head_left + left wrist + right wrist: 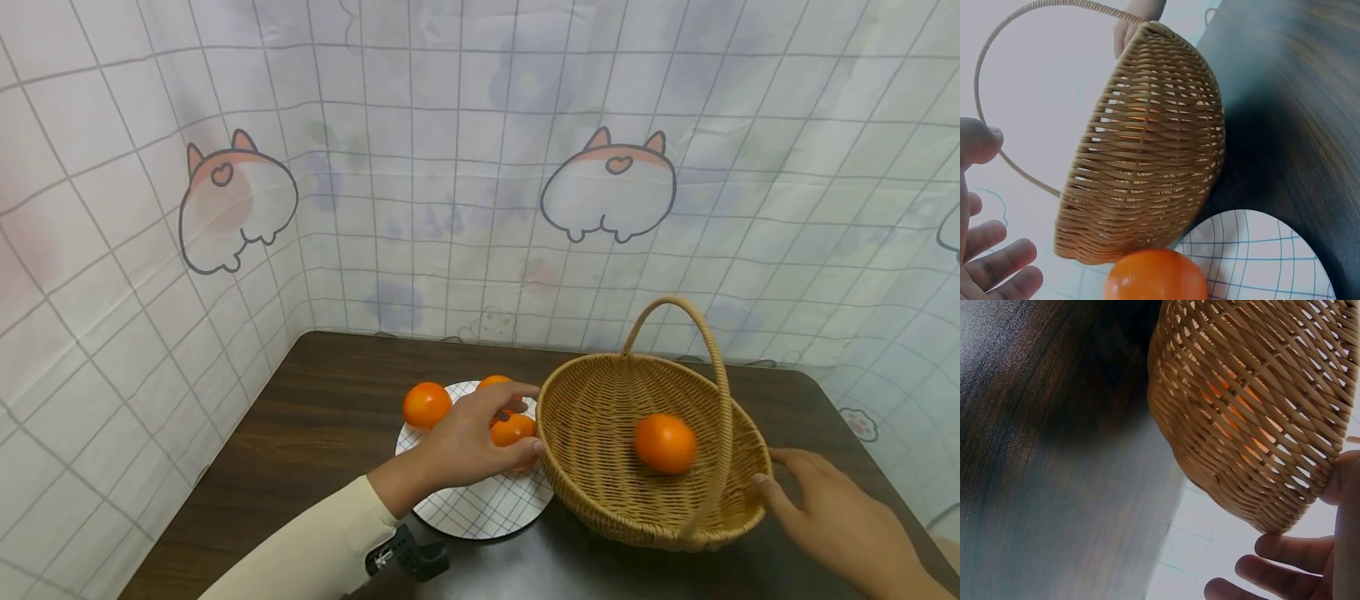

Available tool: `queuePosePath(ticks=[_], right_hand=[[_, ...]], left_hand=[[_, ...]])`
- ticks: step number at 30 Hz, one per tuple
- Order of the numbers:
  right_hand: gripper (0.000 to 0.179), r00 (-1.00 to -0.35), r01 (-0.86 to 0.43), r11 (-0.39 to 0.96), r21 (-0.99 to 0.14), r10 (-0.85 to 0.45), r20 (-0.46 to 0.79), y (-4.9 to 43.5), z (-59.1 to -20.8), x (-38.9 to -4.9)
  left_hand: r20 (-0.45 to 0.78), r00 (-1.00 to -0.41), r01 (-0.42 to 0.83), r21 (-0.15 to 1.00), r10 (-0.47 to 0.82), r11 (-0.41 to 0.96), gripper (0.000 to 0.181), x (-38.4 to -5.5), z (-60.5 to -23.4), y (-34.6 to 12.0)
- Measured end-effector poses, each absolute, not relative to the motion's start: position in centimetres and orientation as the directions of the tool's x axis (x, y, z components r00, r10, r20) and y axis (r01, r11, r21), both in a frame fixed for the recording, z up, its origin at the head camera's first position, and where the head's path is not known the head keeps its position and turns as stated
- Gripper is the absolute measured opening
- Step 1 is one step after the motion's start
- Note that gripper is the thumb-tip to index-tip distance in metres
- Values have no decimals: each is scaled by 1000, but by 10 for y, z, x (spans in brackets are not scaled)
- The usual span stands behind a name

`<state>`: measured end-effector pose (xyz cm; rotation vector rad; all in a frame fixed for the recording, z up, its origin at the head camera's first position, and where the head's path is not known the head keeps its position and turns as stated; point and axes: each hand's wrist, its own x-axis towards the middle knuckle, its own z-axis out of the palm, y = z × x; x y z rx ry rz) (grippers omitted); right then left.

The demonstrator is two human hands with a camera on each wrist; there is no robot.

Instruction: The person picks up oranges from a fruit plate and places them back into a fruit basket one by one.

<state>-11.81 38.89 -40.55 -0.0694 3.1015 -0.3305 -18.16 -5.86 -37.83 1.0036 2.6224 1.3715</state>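
Observation:
A woven wicker basket (592,417) with a tall arched handle stands tipped toward the viewer, one round orange fruit (665,444) inside. My right hand (847,508) grips its right edge, thumb over the rim and fingers outside, as the right wrist view also shows. Above a round plate (483,512) with a grid pattern, my left hand (472,433) has its fingers spread, fingertips close to the basket's left rim. In the left wrist view a gap separates this hand from the basket. Behind the left hand, two orange fruits (513,429) are partly hidden; another (427,406) sits at the plate's left edge.
The dark wooden table (330,400) runs back to a white gridded curtain (450,208) printed with cartoon animals. A black strap device (408,554) is worn at the left wrist. The basket overlaps the plate's right side in the head view.

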Motion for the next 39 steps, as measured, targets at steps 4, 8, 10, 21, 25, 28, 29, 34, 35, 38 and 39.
queuePosePath(ticks=[4, 8, 10, 21, 25, 28, 29, 34, 35, 38, 39], right_hand=[[74, -999, -45, 978, -206, -49, -15, 389, -407, -119], [77, -999, -34, 978, -205, -42, -34, 389, -407, -120], [78, -998, -30, 978, -206, -40, -42, 389, -407, -121], [79, -998, -33, 976, -215, -44, -43, 388, -407, -121], [78, -998, -38, 976, -215, -47, -35, 388, -407, -120], [78, -999, -32, 976, -215, -39, -31, 388, -407, -120], [78, -999, -31, 976, -216, -38, -28, 388, -407, -120], [76, -999, -35, 974, -223, -40, -18, 388, -407, -119], [76, -999, -36, 974, -224, -41, -17, 388, -407, -119], [76, -999, -33, 974, -223, -39, -22, 388, -407, -119], [76, -999, -32, 975, -222, -38, -25, 388, -407, -120]], left_hand=[[261, -802, 523, 740, 537, 422, 60, -180, -379, -63], [250, -812, 514, 737, 528, 440, 58, -180, -380, -67], [253, -813, 514, 734, 524, 443, 57, -180, -381, -70], [251, -837, 493, 731, 486, 472, 58, -181, -388, -85], [219, -862, 457, 728, 458, 511, 60, -180, -391, -91], [210, -876, 438, 724, 435, 533, 60, -180, -393, -96], [213, -877, 438, 721, 430, 536, 60, -180, -393, -98], [233, -891, 430, 708, 389, 560, 58, -181, -399, -110], [236, -894, 426, 708, 380, 563, 58, -182, -400, -113], [232, -905, 408, 711, 357, 572, 57, -182, -403, -123], [233, -906, 406, 712, 352, 573, 57, -182, -403, -126]])
